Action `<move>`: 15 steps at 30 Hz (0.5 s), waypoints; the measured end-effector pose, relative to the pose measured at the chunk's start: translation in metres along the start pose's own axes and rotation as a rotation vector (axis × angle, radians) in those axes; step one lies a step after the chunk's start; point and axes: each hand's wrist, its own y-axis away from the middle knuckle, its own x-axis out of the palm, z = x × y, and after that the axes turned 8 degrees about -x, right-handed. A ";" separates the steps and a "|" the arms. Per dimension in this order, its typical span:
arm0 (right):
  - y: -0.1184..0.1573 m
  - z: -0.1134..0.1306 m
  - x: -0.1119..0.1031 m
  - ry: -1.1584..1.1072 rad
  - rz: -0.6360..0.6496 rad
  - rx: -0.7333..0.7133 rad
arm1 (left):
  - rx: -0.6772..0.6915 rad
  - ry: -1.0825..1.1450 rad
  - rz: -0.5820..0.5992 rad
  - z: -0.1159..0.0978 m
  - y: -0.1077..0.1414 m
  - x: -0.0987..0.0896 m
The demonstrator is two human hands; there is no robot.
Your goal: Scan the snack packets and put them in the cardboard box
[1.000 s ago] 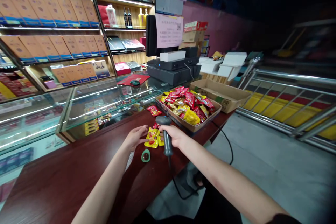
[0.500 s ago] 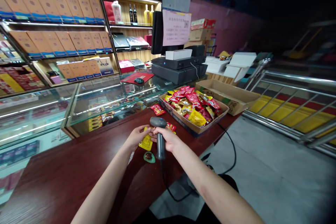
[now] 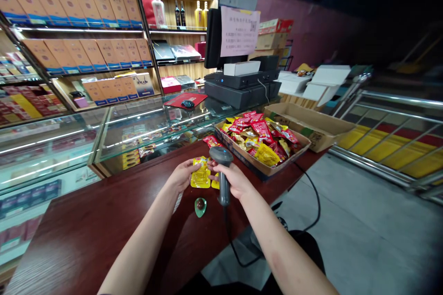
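Note:
My right hand (image 3: 235, 180) is shut around the grip of a grey handheld barcode scanner (image 3: 223, 177), its head pointing toward the left side of the counter. My left hand (image 3: 182, 175) holds the edge of a yellow snack packet (image 3: 200, 174) with its fingertips, just left of the scanner. A corner of another yellow packet (image 3: 215, 184) shows beneath my right hand, the rest hidden. Below them on the dark red wooden counter (image 3: 86, 239) lies a small green oval piece (image 3: 200, 207) with a dark centre.
A cardboard tray (image 3: 238, 154) heaped with red and yellow snack packets stands beyond my hands, with one red packet (image 3: 212, 141) beside it. Behind are a glass display case (image 3: 145, 133), a till with monitor (image 3: 242, 85), and a flattened cardboard box (image 3: 304, 122). The scanner's black cable (image 3: 311, 193) hangs off the counter.
The scanner has swung right, off the yellow packet, which now stands straighter under my left fingertips. The whole view has shifted slightly rightward.

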 end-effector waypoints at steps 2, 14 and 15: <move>0.002 0.002 -0.001 0.004 0.002 -0.013 | -0.002 0.002 -0.010 0.001 -0.004 0.003; 0.014 0.005 0.004 0.237 0.055 -0.101 | 0.230 -0.043 -0.210 -0.015 -0.038 0.015; 0.017 0.005 0.006 0.275 0.065 -0.122 | 0.260 -0.061 -0.205 -0.018 -0.037 0.015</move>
